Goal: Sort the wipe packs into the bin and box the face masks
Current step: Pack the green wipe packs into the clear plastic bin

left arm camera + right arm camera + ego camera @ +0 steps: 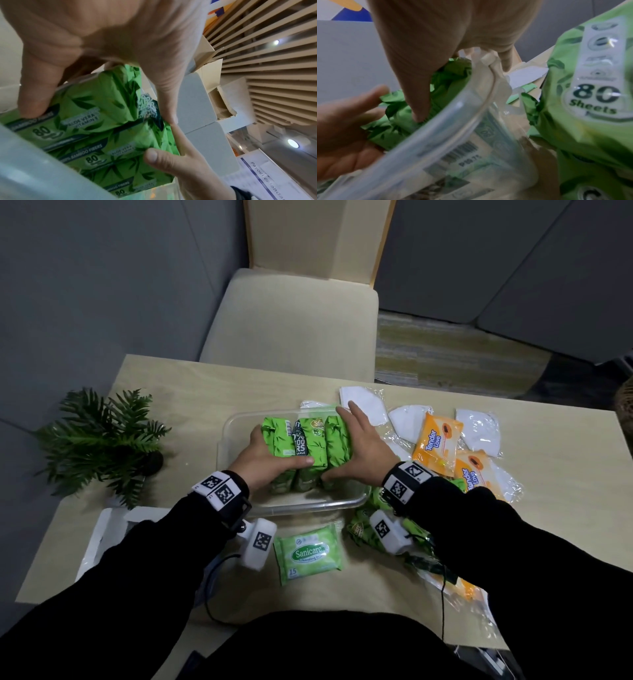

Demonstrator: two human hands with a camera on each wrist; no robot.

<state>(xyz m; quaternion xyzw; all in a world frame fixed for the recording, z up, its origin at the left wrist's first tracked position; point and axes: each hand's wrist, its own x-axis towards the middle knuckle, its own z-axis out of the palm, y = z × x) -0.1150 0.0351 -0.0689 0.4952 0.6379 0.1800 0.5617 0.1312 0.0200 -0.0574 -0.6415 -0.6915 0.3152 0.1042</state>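
Three green wipe packs [308, 446] stand on edge side by side inside the clear plastic bin [308, 505]. My left hand [270, 453] grips them from the left, thumb across their near ends. My right hand [352, 443] clasps the rightmost pack, fingers lying over it and thumb at its near end. The left wrist view shows the packs [96, 108] squeezed between both hands. White face masks [366, 404] [407, 419] [479, 433] in clear wrappers lie on the table beyond and right of the bin. A white box [102, 532] sits at the near left, partly hidden by my left arm.
A small Sanicare pack [308, 553] lies in front of the bin. Two orange Tender Love packs [436, 443] [476, 470] lie to the right, and another green pack [590, 94] lies under my right wrist. A plant [99, 440] stands at left, a chair [291, 320] beyond the table.
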